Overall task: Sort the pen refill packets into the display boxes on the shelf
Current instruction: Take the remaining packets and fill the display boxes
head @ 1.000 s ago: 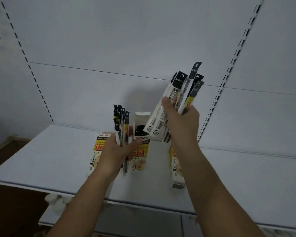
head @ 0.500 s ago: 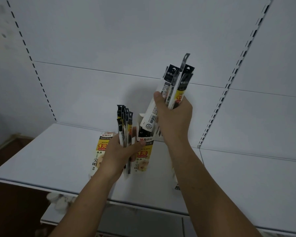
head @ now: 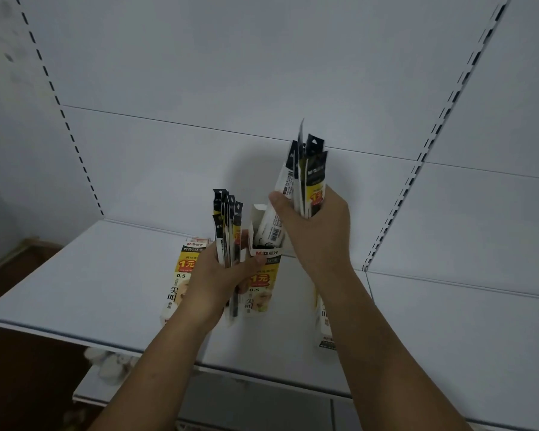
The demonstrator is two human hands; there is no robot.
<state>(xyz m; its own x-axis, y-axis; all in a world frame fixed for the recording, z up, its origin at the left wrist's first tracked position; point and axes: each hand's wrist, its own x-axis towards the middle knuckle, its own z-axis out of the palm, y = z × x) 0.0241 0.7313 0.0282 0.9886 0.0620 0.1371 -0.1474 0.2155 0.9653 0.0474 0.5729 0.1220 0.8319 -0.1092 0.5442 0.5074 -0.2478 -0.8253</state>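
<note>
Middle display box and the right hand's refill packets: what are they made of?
The middle display box looks like matte printed cardboard: folded plain white top flap. The refill packets in the right hand seem thin plastic film or card: flat strips, fanned.

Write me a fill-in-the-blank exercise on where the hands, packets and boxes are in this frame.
1. The right hand holds the right bundle ___ than the left hand holds the left bundle.
2. The display boxes on the shelf number ___.
3. The open-topped box is the ___ one.
Missing: higher; three; middle.
</note>
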